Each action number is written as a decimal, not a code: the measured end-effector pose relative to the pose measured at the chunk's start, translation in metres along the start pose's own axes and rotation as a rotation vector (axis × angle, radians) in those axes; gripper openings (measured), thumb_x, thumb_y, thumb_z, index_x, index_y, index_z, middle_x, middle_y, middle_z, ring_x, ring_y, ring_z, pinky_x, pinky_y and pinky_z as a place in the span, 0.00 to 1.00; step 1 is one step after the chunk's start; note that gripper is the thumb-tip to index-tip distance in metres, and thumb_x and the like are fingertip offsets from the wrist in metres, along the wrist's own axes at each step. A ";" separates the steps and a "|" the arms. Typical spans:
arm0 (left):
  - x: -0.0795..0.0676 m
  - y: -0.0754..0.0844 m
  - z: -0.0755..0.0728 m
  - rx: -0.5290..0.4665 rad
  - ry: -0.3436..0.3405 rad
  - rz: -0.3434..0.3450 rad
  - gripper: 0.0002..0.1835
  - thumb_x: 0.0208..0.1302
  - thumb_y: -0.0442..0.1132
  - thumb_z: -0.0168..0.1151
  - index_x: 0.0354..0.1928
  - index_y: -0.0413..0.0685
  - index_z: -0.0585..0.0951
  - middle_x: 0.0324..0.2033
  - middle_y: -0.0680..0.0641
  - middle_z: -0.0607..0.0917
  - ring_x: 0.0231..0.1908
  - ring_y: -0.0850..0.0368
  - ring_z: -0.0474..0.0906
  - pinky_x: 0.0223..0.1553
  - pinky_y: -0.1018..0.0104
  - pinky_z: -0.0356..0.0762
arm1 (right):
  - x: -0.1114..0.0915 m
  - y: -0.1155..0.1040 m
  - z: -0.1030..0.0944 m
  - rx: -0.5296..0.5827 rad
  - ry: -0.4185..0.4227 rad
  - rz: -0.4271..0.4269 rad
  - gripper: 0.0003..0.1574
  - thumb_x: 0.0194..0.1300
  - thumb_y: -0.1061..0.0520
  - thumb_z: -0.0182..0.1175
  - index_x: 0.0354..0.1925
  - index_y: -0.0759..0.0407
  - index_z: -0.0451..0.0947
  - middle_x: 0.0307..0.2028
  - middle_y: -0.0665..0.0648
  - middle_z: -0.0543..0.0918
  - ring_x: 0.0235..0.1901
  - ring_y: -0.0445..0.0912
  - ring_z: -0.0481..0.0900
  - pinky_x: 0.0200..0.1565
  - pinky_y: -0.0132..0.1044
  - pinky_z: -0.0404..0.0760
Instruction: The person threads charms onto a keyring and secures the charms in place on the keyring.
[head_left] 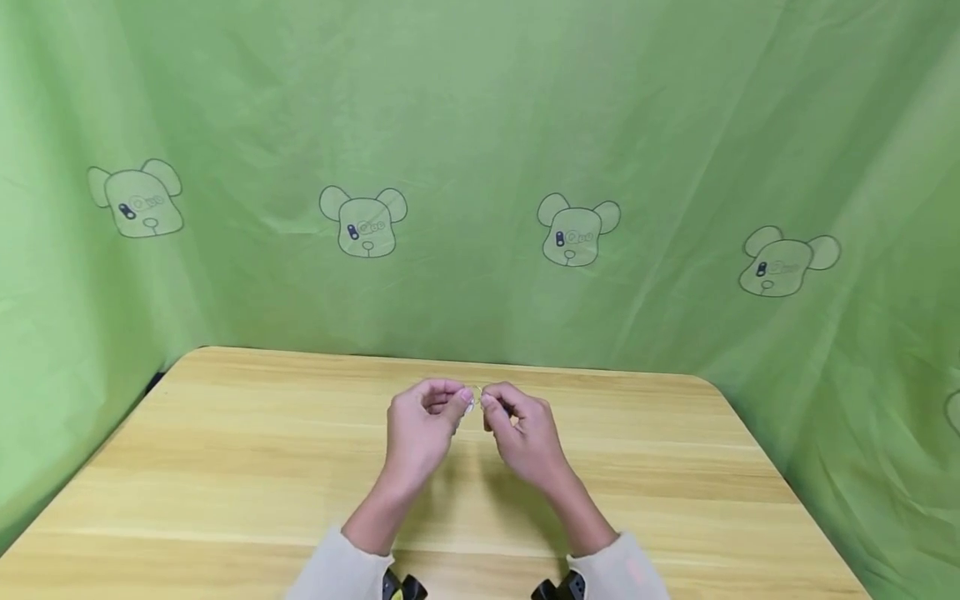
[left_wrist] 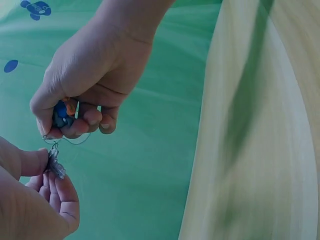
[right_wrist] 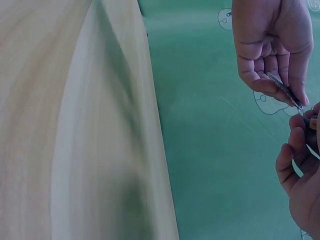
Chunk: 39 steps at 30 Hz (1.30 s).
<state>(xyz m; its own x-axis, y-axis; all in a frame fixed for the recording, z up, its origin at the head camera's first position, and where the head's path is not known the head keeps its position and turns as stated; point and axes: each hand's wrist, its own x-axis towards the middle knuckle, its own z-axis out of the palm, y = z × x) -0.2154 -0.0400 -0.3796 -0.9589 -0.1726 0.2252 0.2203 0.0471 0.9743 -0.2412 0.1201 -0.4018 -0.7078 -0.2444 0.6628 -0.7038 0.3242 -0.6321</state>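
Silver charm [left_wrist: 56, 162], thin with an uneven outline, sat just below the centre of the head frame, above the wooden tabletop [head_left: 225, 483]. The left hand [head_left: 422, 425] had it in a narrow grip, pinched between thumb and fingers. A thin loop [left_wrist: 77, 144] met its upper end and curved beside the fingers of the right hand [head_left: 527, 433], whose grip was curled round a blue-and-orange piece [left_wrist: 64, 111], partly hidden, at left of the left wrist frame. Bear heads [head_left: 367, 227] crossed the middle of the green curtain [head_left: 480, 100], each printed with a dark mark and faint lettering too slight to read surely.
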 end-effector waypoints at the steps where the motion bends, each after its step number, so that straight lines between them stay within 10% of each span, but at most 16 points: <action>1: 0.000 0.001 0.000 -0.003 0.008 0.006 0.05 0.65 0.36 0.72 0.39 0.41 0.87 0.32 0.46 0.89 0.33 0.55 0.83 0.32 0.69 0.83 | 0.000 -0.001 0.000 0.002 0.003 -0.005 0.14 0.73 0.66 0.57 0.32 0.49 0.79 0.21 0.45 0.77 0.22 0.39 0.72 0.23 0.36 0.74; 39: -0.018 0.030 -0.001 -0.006 0.005 0.129 0.06 0.65 0.38 0.73 0.39 0.44 0.87 0.32 0.49 0.89 0.33 0.55 0.82 0.36 0.68 0.82 | 0.001 -0.020 -0.007 0.054 0.086 -0.094 0.12 0.69 0.72 0.56 0.36 0.59 0.81 0.21 0.55 0.80 0.21 0.41 0.73 0.24 0.31 0.74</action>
<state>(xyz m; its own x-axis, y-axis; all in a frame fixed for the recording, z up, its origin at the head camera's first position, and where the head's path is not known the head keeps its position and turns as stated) -0.1914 -0.0365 -0.3540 -0.9217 -0.1705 0.3485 0.3427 0.0633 0.9373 -0.2272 0.1198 -0.3855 -0.6320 -0.1912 0.7510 -0.7709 0.2534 -0.5843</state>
